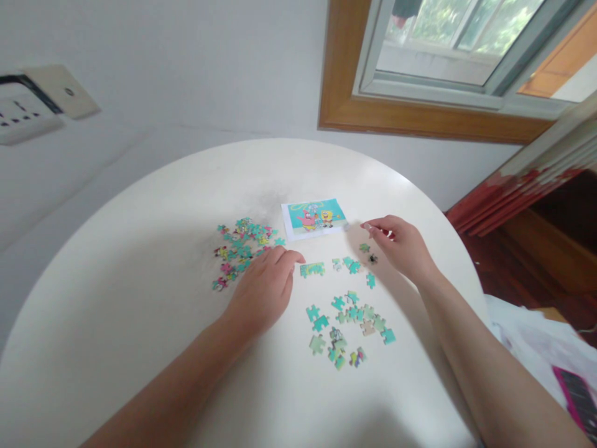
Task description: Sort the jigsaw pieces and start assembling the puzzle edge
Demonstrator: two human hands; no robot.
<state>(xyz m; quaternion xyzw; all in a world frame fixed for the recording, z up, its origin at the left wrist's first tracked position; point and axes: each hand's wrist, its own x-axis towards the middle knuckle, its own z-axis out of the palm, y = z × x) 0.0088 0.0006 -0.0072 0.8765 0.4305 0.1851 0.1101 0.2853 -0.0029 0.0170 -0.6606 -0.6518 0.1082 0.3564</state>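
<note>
My left hand (265,283) lies over the table with the index finger stretched out. That fingertip is at the left end of a short strip of joined jigsaw pieces (312,269); whether it touches them I cannot tell. Under and left of this hand spreads a pile of loose jigsaw pieces (240,246), mostly teal with pink and yellow bits. My right hand (398,242) is pinched above the table, right of the printed cartoon picture (317,218). What its fingertips hold is hidden or too small to name. Below them lie a green piece (364,247) and a dark-marked piece (372,258).
More pieces (354,314) lie scattered and partly joined on the near side of the round white table (140,249). A wall with a socket (28,112) and a wood-framed window (420,118) stand behind. A pink-edged dark object (578,395) rests at lower right.
</note>
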